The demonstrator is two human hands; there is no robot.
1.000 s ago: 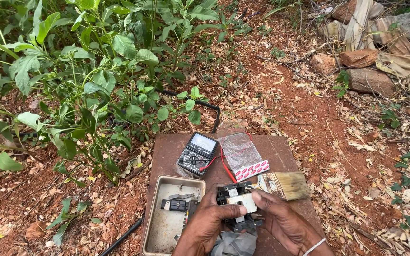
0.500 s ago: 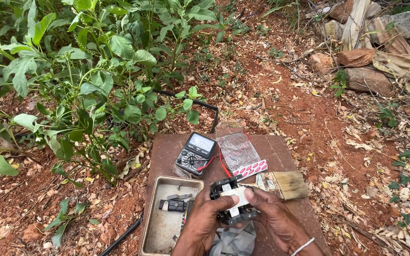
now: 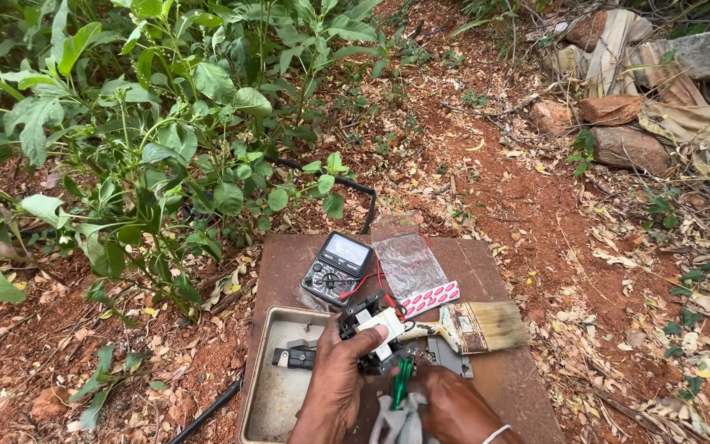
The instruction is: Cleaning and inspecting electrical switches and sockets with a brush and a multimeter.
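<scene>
My left hand [image 3: 332, 385] grips a black and white electrical switch block [image 3: 369, 326] and holds it tilted above the brown board [image 3: 491, 263]. My right hand [image 3: 447, 407] is low at the frame's bottom edge, closed around a green-handled screwdriver [image 3: 402, 381] whose tip points up at the underside of the block. A grey cloth [image 3: 396, 421] lies bunched between my wrists. Red wires [image 3: 384, 279] run from the block's side toward the meter.
A black multimeter [image 3: 337, 269], a clear plastic bag [image 3: 414, 265] and a paintbrush [image 3: 480, 326] lie on the board. An open metal box [image 3: 273, 395] with a black part [image 3: 297, 357] sits at its left. Green plants [image 3: 166, 140] stand left, stones [image 3: 628, 146] far right.
My left hand has lifted the switch block up and to the left. My right hand has let go of the block, dropped lower, and now holds a green screwdriver.
</scene>
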